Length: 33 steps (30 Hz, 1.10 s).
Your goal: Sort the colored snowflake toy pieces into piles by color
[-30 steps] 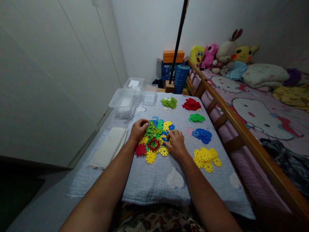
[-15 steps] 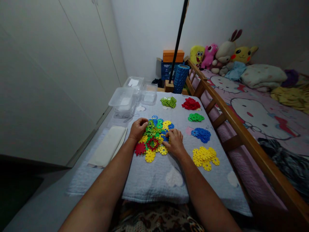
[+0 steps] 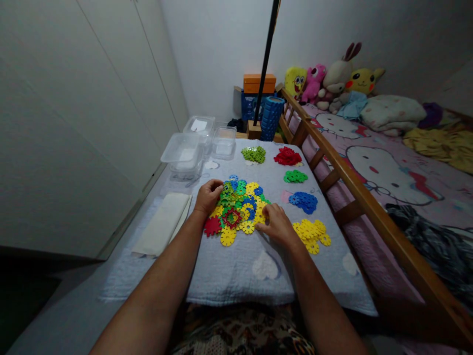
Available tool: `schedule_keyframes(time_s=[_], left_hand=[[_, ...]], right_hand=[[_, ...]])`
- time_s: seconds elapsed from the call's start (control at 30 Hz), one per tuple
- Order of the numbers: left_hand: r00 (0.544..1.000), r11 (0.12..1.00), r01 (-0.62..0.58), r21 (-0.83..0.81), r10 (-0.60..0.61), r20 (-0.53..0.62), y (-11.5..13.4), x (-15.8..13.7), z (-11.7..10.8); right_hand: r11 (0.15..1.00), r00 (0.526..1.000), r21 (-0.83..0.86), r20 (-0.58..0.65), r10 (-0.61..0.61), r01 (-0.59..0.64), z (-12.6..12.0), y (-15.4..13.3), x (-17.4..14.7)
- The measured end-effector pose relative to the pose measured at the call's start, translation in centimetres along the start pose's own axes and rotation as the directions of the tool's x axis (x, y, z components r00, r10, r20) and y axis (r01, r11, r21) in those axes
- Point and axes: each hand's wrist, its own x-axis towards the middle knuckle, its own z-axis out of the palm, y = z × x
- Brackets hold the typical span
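Note:
A mixed pile of plastic interlocking discs [image 3: 228, 235] in yellow, green, blue and red lies in the middle of the cloth-covered table. At its left edge is my left hand [image 3: 209, 197], fingers curled and thumb drawn in; whatever they may pinch is hidden. My right hand [image 3: 278, 226] rests at the pile's right edge, thumb and fingers apart beside yellow discs [image 3: 260, 212]. A red square piece [image 3: 213, 226] lies at the near left of the pile. To the right are sorted heaps: yellow discs [image 3: 310, 231], blue discs [image 3: 303, 202] and green discs [image 3: 295, 176].
Further back sit a red heap [image 3: 287, 156] and a light green heap [image 3: 253, 155]. Clear plastic boxes [image 3: 181, 148] stand at the far left, with a folded cream cloth [image 3: 162, 224] nearer. A wooden bed rail [image 3: 343, 185] borders the table's right side.
My right hand has drawn back to the right, uncovering yellow discs at the pile's edge. My left hand has stayed by the pile. The whole view has shifted slightly.

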Motion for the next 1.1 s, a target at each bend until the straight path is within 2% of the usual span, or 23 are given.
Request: schedule_keyframes(time_s=[0.13,0.27,0.37,0.5,0.67,0.8,0.97,1.1], left_hand=[[1.0,0.998,-0.013,0.053,0.014,-0.011,0.0,-0.1,0.1],[1.0,0.993,0.0,0.122,0.002,-0.016,0.1,0.1,0.2],[1.0,0.985,-0.001,0.175,0.001,0.001,0.4,0.2,0.0],[0.998,0.951,-0.052,0.304,0.036,0.059,0.8,-0.6,-0.7],[0.984,0.874,-0.179,0.453,0.148,0.102,1.1,-4.1,-1.7],[0.978,0.835,-0.208,0.509,0.18,0.103,0.8,-6.9,-1.9],[0.972,0.832,-0.232,0.504,0.22,0.084,0.5,-8.0,-1.9],[0.969,0.834,-0.243,0.496,0.227,0.094,0.6,-7.8,-1.9]], right_hand=[[1.0,1.0,-0.012,-0.008,0.012,-0.013,0.9,-0.2,-1.1],[0.998,0.998,0.048,-0.036,0.047,-0.045,1.0,-0.1,-0.8],[0.98,0.993,0.172,-0.05,0.107,-0.097,0.5,-0.3,-0.7],[0.902,0.981,0.398,-0.022,0.192,-0.167,-1.3,0.1,-1.3],[0.84,0.939,0.485,-0.1,0.328,-0.242,-5.3,4.2,-3.5],[0.807,0.889,0.485,-0.116,0.443,-0.339,-7.7,8.5,-6.5],[0.754,0.857,0.529,-0.091,0.508,-0.39,-8.4,11.1,-9.9],[0.775,0.861,0.502,-0.108,0.497,-0.384,-8.0,11.6,-11.0]])
